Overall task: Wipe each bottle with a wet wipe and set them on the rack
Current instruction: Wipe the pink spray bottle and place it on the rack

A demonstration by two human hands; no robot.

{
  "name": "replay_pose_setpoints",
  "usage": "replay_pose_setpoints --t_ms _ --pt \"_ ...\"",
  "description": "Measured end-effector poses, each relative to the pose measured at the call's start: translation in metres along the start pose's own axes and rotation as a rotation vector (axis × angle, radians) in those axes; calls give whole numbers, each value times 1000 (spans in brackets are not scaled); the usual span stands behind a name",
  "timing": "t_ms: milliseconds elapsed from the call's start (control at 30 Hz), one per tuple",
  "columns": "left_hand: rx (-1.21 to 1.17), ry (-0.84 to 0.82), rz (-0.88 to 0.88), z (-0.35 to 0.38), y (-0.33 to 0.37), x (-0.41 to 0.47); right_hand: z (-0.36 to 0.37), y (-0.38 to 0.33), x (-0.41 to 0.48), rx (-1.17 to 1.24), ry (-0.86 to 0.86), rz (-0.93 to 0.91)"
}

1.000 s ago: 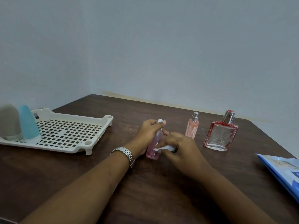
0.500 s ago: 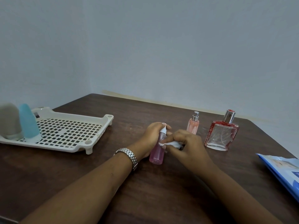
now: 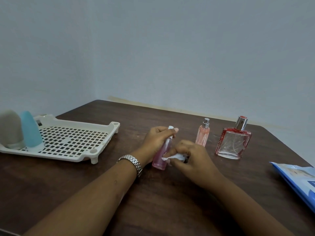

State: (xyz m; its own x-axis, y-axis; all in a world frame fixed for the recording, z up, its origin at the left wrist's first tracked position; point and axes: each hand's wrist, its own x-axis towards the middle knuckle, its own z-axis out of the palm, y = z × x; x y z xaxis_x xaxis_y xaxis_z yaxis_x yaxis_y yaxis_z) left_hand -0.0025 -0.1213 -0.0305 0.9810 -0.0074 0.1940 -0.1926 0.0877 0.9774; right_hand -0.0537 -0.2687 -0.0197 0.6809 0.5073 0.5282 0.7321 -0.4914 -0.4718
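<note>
Left grip (image 3: 157,140), right of the rack (image 3: 71,140) bearing a grey bottle (image 3: 10,130) and a blue bottle (image 3: 31,132), clasps the pink bottle (image 3: 161,157) near its cap at mid tabletop (image 3: 170,205); right grip (image 3: 194,161) pinches a wet wipe (image 3: 175,157) against its lower side. Rightward stand a peach bottle (image 3: 202,136) and a red bottle (image 3: 232,143).

So the table (image 3: 136,116) is dark wood grain, pretty matt. The rack (image 3: 102,151) at its left edge is cream plastic with a slight sheen, and the blue bottle (image 3: 31,132) on it looks matt (rubbery, almost). Toward the far right corner the square bottle (image 3: 232,143) is glossy clear glass with a shiny metal cap (image 3: 241,123). The watch (image 3: 133,163) is polished metal links, the wipe (image 3: 175,157) crumpled white, the pink bottle (image 3: 162,155) see-through.
</note>
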Motion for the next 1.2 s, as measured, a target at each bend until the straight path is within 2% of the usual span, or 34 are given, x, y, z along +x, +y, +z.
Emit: replay_pose_setpoints --t_ms 133,300,433,700,1033,1133,1200 --pt "2 -41 13 4 -3 -1 -3 9 2 -31 175 28" --pt "-43 -86 -51 11 -1 -3 -5 15 3 -22 240 75" --pt "-29 -77 -68 10 1 -3 -2 11 2 11 192 97" --pt "-110 -46 -116 9 4 -3 0 4 -3 193 -52 65" --pt "-200 9 -149 9 9 -8 0 -2 -3 267 -218 48" --pt "-218 26 -160 9 9 -7 -1 -2 -2 239 -198 49" --pt "-207 25 -167 10 9 -7 -3 0 -2 210 -116 64"
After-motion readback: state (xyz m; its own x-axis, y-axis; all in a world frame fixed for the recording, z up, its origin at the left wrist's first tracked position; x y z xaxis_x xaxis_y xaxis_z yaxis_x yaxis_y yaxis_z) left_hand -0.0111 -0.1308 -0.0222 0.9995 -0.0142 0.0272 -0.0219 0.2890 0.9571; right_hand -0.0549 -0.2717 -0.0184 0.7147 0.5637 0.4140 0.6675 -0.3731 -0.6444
